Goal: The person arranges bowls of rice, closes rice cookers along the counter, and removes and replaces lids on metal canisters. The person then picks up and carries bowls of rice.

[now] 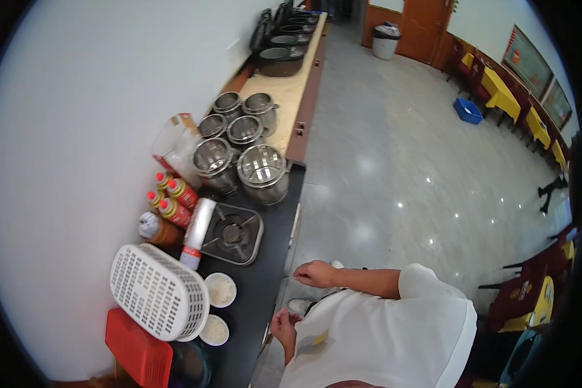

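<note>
My left hand (284, 324) is beside the dark counter's edge, palm partly up, with its fingers loosely bent and apart and nothing seen in it. Farther up in the view, my right hand (315, 274) hangs over the floor with its fingers curled together; no object shows in it. Left of my hands, two white bowls (220, 290) with pale contents stand on the dark counter (255, 304). Next to them are a white perforated basket (155, 291) and a red basket (136, 349). A portable gas stove (233, 234) sits above the bowls, beside a plastic-film roll (200, 223).
Several steel pots (263, 174) and red gas cans (182, 192) stand near the wall. Black lidded cookers (281, 58) line the far counter. Across the floor are a blue bin (467, 111), a trash can (385, 42), yellow-covered tables (501, 96) and a person's legs (551, 189).
</note>
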Available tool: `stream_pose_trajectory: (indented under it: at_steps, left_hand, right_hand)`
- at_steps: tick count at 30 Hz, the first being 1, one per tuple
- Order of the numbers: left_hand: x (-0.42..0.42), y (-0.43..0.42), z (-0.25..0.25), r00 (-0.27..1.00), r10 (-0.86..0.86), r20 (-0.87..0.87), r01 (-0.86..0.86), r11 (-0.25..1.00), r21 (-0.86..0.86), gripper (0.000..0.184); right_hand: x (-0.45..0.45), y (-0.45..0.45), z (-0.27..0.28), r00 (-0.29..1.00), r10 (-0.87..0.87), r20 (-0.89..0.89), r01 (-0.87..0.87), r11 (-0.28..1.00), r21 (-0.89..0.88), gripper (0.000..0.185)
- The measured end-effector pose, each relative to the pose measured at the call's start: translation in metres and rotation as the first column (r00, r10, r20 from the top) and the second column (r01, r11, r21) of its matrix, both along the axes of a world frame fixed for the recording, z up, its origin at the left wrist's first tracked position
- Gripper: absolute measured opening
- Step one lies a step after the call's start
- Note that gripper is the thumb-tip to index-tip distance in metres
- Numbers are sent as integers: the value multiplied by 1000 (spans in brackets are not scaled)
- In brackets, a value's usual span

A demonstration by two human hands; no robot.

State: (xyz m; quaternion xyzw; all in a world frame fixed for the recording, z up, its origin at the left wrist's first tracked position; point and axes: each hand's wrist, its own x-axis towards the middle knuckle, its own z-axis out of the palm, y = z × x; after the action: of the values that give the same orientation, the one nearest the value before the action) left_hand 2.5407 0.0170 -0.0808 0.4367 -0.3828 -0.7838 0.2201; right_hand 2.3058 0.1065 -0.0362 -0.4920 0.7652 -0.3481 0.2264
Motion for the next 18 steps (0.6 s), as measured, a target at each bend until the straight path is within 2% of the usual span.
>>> stream_pose_trajectory:
  at_steps: [4,6,8,10,12,14,16,18]
  left_hand:
    - [-65,8,24,992,-122,13,123,987,-102,17]
    - [-102,18,28,980,-199,33,201,973,-116,17]
    - [-145,34,31,961,-264,80,272,956,-109,17]
    - [-190,52,24,944,-312,110,324,939,-115,17]
    - [-238,68,12,926,-355,129,371,920,-127,18]
    - [-275,87,-13,898,-396,191,421,900,-113,18]
    - [-316,98,-46,879,-430,205,453,888,-77,18]
    - [-348,102,-53,827,-494,269,531,843,-85,18]
  right_hand:
    - [-35,30,39,990,-73,123,70,997,27,19]
    - [-63,49,72,964,-153,218,181,977,-113,18]
    - [-98,77,116,920,-158,358,268,921,-283,17]
    - [-136,113,158,866,-132,481,345,856,-385,16]
    - [-175,160,203,847,-55,528,372,772,-515,15]
    - [-209,206,242,873,38,487,378,579,-722,12]
    - [-239,246,274,918,105,382,307,421,-854,11]
    - [-268,261,309,901,348,259,238,104,-966,7]
